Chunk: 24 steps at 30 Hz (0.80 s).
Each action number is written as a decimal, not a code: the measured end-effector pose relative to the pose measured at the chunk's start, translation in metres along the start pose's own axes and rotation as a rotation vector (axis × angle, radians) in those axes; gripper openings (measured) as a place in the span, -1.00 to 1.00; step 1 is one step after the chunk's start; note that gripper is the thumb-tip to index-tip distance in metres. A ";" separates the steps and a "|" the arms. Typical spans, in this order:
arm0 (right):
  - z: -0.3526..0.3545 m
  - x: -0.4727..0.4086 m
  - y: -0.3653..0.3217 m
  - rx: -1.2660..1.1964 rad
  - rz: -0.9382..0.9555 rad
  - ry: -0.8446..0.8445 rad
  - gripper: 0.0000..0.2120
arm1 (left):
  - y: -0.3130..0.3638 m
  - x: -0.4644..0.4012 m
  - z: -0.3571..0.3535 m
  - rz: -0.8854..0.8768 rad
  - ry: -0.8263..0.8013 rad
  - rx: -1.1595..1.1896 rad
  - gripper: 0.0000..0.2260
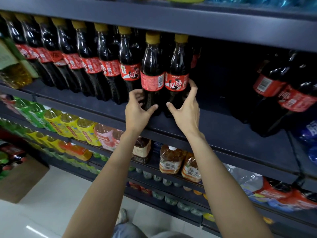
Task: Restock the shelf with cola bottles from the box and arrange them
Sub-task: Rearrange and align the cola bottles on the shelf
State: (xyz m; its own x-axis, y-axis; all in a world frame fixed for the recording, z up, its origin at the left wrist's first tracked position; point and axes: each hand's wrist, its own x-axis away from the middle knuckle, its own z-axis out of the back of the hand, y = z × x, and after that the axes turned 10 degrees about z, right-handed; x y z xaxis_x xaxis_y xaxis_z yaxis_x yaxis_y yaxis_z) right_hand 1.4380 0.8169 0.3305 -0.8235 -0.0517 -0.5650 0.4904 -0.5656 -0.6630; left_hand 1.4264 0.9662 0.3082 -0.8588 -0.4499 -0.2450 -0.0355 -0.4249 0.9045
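Two cola bottles with yellow caps and red labels stand side by side at the front of the dark shelf (223,127). My left hand (137,107) curls around the lower body of the left bottle (151,69), thumb in front and fingers behind. My right hand (186,109) wraps the base of the right bottle (178,66) the same way. Both bottles are upright, bases on the shelf. A row of several matching cola bottles (89,54) runs off to the left of them.
To the right of the two bottles the shelf is dark and open, then larger cola bottles (281,86) stand at the far right. Lower shelves hold tea and juice bottles (171,160). A cardboard box (22,179) sits on the floor at the left.
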 end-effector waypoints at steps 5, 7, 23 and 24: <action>0.001 0.003 -0.001 -0.004 -0.024 0.036 -0.18 | 0.015 0.006 -0.030 0.079 0.364 -0.083 -0.39; 0.001 0.003 -0.001 -0.005 -0.023 0.037 -0.18 | 0.021 0.004 -0.043 0.113 0.435 -0.086 -0.41; 0.006 -0.002 0.004 -0.056 -0.018 -0.035 -0.16 | 0.004 -0.004 -0.024 0.000 0.262 -0.227 -0.45; 0.005 -0.002 0.004 -0.059 -0.017 -0.034 -0.16 | 0.007 -0.002 -0.028 0.017 0.297 -0.211 -0.47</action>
State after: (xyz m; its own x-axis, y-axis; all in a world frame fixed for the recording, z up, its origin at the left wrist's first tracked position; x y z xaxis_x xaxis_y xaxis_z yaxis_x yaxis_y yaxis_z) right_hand 1.4400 0.8110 0.3316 -0.8408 -0.0712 -0.5367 0.4912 -0.5172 -0.7009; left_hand 1.4421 0.9420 0.3056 -0.6712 -0.6536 -0.3495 0.1101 -0.5543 0.8250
